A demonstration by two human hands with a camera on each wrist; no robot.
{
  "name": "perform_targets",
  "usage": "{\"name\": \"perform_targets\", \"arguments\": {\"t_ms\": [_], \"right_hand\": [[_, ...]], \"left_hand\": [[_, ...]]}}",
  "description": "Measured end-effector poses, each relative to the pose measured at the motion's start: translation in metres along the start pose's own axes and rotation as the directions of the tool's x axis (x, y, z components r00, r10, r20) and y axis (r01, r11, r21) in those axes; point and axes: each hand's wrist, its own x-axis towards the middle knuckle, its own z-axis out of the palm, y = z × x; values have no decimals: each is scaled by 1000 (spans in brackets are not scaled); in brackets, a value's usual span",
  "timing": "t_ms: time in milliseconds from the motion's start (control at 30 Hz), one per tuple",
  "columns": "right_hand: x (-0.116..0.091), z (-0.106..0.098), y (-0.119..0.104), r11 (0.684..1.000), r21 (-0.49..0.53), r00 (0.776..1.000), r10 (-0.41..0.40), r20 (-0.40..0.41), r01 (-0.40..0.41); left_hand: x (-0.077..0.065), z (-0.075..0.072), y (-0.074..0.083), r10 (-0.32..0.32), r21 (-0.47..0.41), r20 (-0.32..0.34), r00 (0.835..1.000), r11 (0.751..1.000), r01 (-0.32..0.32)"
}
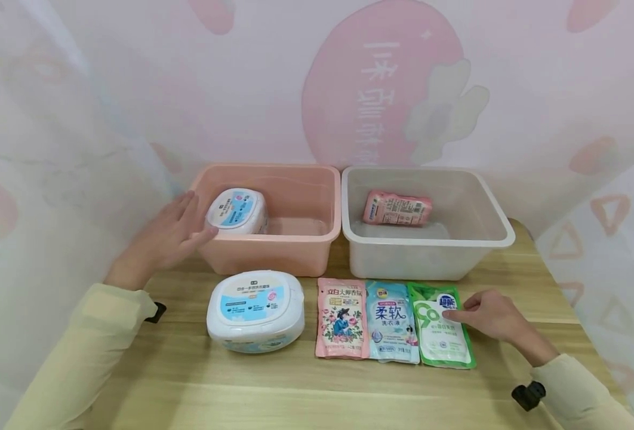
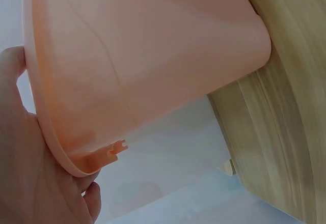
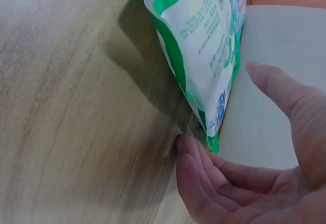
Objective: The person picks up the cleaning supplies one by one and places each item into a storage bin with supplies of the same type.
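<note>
Touching green pouch (image 1: pixel 444 325) (fingers (image 1: pixel 464 315) relaxed)

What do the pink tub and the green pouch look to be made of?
Pink tub: likely moulded plastic, smooth and slightly translucent, with a rolled rim; the left hand rests on it. Green pouch: probably flexible glossy plastic film with a sealed edge, touched by the right hand.
</note>
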Motion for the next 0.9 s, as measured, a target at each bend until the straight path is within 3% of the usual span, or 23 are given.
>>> {"name": "perform_targets", "arguments": {"t_ms": [500, 900], "right_hand": [[5, 7, 0, 991, 105, 996, 82, 30, -85], [12, 10, -3, 991, 119, 998, 63, 21, -65]], "left_hand": [[3, 4, 4, 12, 17, -10, 1000, 1000, -11], [1, 2, 4, 25, -21, -9, 1000, 999, -25]]}}
